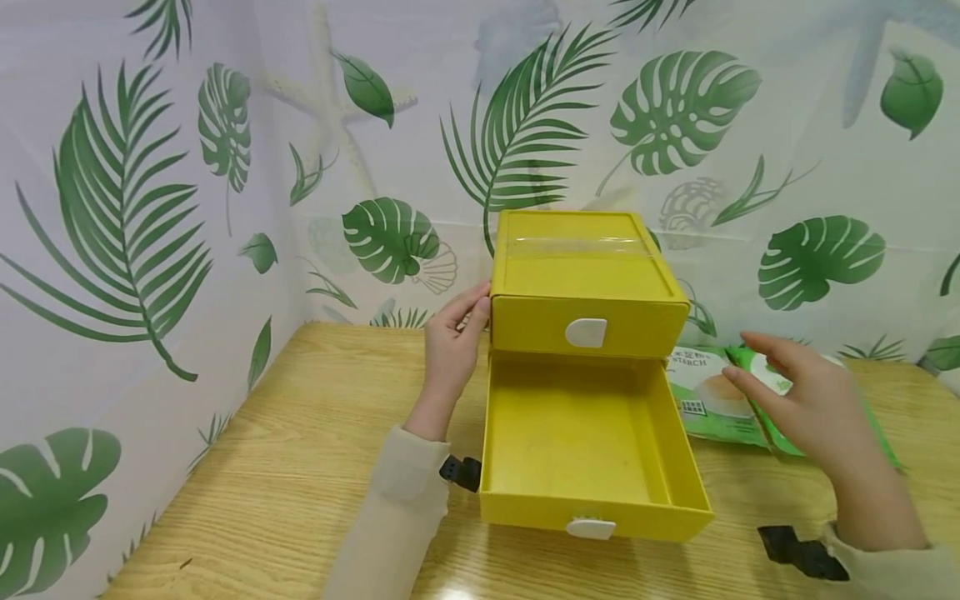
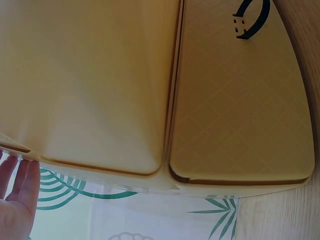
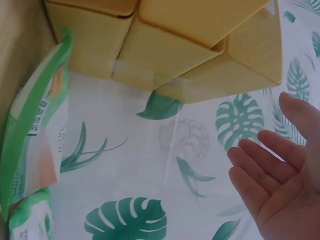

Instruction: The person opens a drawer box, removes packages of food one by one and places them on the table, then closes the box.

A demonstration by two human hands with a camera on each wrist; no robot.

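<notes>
Head: yellow drawer unit (image 1: 532,323) near tabletop (image 1: 300,442) back edge, lower drawer (image 1: 517,510) out; probably light, stiff, slick; grab side walls (image 1: 677,450) or white pull (image 1: 590,529). Left hand (image 1: 454,335) touches unit's side; right hand (image 1: 813,404) empty, near packets (image 1: 708,398). Left wrist: straight fingers (image 2: 32,181) at unit's edge. Right wrist: fingers (image 3: 277,145) loose.

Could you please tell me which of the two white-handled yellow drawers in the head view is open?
The lower yellow drawer is open: it juts forward and shows its inside, while the upper yellow drawer above it is closed.
</notes>
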